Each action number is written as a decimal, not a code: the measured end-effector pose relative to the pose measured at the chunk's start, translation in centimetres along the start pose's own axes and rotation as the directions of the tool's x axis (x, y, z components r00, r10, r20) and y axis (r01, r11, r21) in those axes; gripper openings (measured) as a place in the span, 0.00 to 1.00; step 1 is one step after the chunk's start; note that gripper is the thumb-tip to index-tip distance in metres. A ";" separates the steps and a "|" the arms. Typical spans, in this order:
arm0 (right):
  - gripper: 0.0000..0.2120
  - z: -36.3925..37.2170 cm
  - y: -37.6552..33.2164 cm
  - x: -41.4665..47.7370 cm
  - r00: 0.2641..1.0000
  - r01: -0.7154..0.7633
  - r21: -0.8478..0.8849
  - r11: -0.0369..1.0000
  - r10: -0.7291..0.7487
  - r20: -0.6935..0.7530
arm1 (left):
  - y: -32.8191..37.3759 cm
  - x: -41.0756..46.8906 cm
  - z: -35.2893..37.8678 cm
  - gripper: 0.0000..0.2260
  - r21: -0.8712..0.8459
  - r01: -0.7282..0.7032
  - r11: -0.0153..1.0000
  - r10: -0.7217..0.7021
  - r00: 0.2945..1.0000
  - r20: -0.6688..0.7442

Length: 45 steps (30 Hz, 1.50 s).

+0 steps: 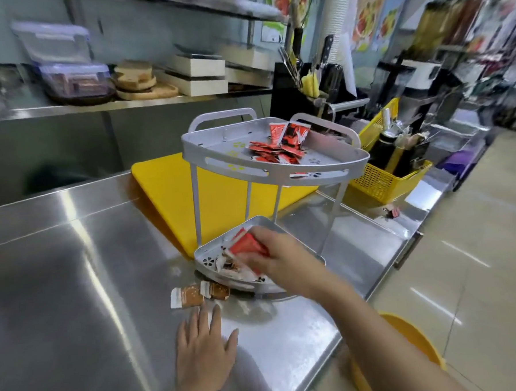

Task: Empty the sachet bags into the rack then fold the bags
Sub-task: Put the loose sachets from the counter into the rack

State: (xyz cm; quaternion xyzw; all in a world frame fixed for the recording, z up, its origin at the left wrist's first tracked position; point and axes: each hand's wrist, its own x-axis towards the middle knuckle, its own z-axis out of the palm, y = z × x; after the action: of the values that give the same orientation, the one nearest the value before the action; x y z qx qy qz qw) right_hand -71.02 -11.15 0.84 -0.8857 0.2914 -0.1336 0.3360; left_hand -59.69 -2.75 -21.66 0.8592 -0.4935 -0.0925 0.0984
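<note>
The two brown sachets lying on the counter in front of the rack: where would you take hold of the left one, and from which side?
Judging by its pose, pinch the left brown sachet from above across its short width near the white end. It lies flat on the steel counter, so a side approach has no edge to catch. The left hand rests flat just below it.

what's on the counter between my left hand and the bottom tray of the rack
In the head view, two brown sachets lie on the steel counter between the flat left hand and the rack's lower tray.

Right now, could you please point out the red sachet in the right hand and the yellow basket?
red sachet (pixel 247 246), head view, its flat face.
right hand (pixel 276 258), head view, the back.
yellow basket (pixel 378 181), head view, front mesh wall.
</note>
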 end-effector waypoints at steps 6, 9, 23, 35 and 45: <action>0.13 -8.3 -3.1 5.6 0.680 0.103 -0.418 0.903 -0.371 -0.633 | -0.1 0.0 -0.4 0.35 0.036 0.021 0.999 -0.023 0.998 0.064; 0.10 -10.7 -2.1 9.0 0.748 -0.194 -0.641 0.743 -0.312 -0.587 | -0.3 0.1 -0.1 0.34 0.039 0.004 0.999 -0.007 0.995 0.100; 0.19 -9.8 -1.3 9.6 0.776 -0.090 -0.349 0.933 -0.155 -0.612 | -0.7 0.2 -0.3 0.35 -0.007 0.037 0.999 -0.037 0.997 0.064; 0.07 12.0 3.6 8.0 0.859 0.475 -0.448 0.757 -0.509 0.050 | -6.6 -0.1 -1.4 0.29 0.003 0.064 0.998 -0.064 0.993 -0.095; 0.25 17.9 8.7 8.6 0.937 0.048 -0.527 0.849 0.145 0.318 | -7.2 0.3 -0.8 0.27 0.002 0.109 0.994 -0.107 0.980 -0.170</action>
State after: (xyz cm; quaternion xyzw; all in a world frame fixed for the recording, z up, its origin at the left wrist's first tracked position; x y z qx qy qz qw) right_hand -60.18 -12.34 -17.93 -0.9452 0.2758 0.1174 0.1297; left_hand -53.32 0.60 -22.80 0.8900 -0.4365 -0.0214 0.1301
